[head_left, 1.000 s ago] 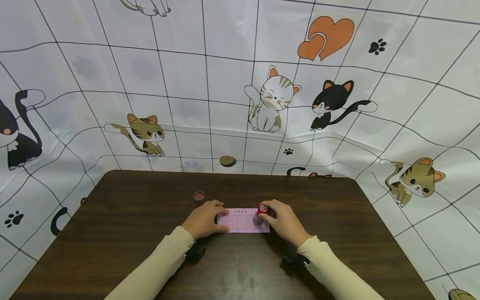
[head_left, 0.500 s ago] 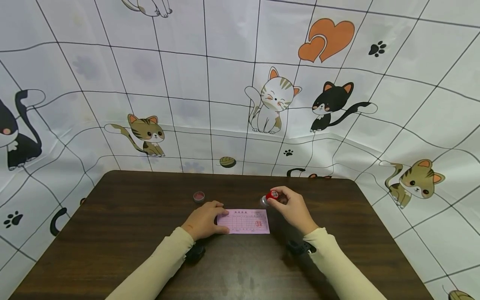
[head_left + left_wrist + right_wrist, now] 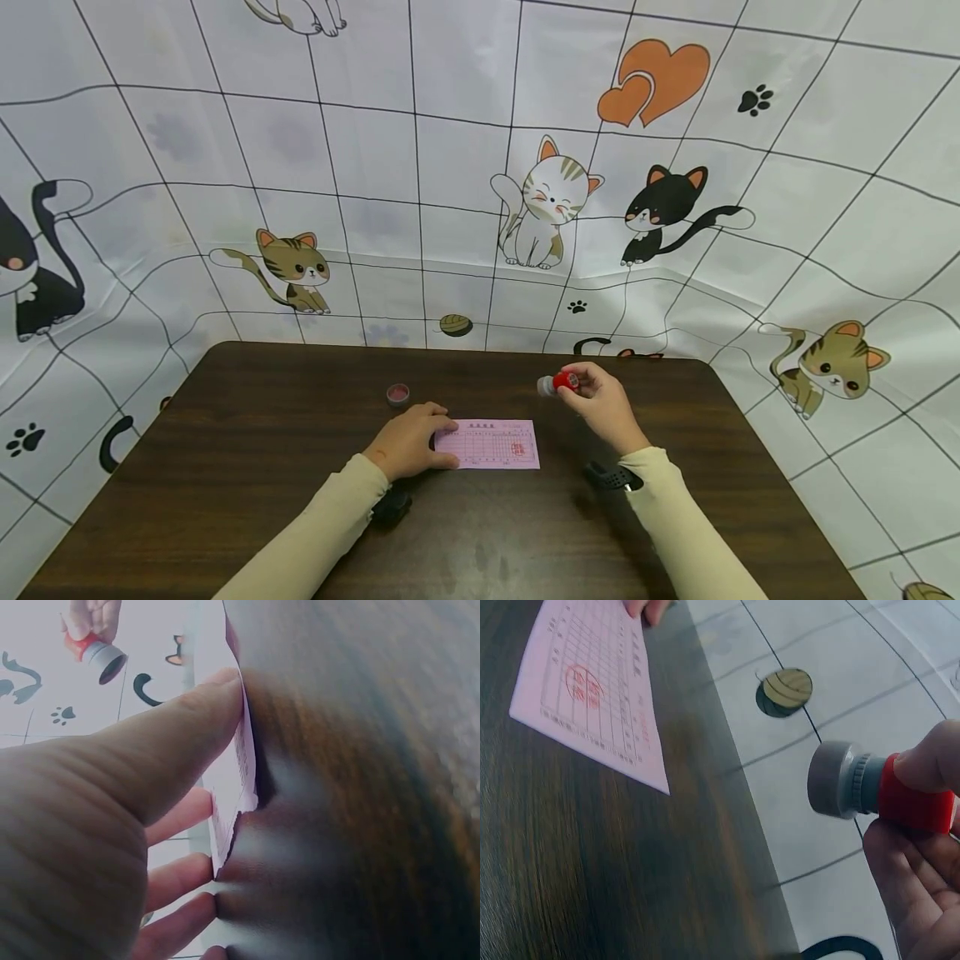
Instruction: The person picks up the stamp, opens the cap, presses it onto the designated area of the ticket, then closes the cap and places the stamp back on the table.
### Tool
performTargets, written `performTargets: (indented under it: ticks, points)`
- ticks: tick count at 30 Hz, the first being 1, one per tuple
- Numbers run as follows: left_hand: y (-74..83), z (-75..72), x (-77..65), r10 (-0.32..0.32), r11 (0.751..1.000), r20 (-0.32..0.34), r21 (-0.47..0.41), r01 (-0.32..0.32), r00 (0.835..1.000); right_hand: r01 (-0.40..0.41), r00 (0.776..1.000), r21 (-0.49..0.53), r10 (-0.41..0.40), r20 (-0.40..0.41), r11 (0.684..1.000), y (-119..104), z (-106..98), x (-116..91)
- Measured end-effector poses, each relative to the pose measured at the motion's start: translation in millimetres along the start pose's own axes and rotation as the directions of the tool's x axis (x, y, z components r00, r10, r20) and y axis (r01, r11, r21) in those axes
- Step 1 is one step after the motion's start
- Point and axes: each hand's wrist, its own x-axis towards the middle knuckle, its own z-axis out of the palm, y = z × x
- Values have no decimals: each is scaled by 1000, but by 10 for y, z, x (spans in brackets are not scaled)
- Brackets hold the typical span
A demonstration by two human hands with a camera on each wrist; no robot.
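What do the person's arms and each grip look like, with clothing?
The left sleeve and right sleeve are long, plain and pale yellow. A black strap shows at the end of the right one, a black object under the left. Left grip and right grip wear no gloves.

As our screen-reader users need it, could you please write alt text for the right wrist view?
A right hand holds a red-and-gray stamp at the right, apart from a pink printed form bearing a red stamp mark. The form is on a dark wooden table, with part of the left hand at its far end; a pale, grid-lined backdrop shows a striped ball.
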Motion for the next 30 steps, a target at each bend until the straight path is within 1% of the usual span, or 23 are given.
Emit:
performTargets:
  ticks: [5,7,10,12,17,24,27,30]
  points:
    - [0,-1,1,-2,1000,2,1,2,1000,-39,999,38,39,12,999,72,-45,-4]
    - [-2,-1,1,2,1000,-1,3,-2,1000,-42,999,43,41,18,998,10,-64,-27]
    - [0,-2,5,5,1000,-4,4,-5,1000,-47,999,58,47,13,997,-164,-95,-83]
    - [4,-7,3,6,1000,-4,4,-6,1000,-45,999,83,45,2,996,-121,-98,-82]
    - [12,-13,1,7,1000,-3,6,-7,1000,-41,999,129,44,-19,991,220,-81,-21]
    - [7,-25,1,11,1000,0,5,-11,1000,-61,998,139,64,-18,988,262,-91,-28]
    - [-4,-35,1,15,1000,10,5,-15,1000,-62,998,149,64,-10,987,300,-77,-21]
    - [-30,-55,2,13,1000,6,-4,-13,1000,-54,998,163,56,-7,985,333,-56,-16]
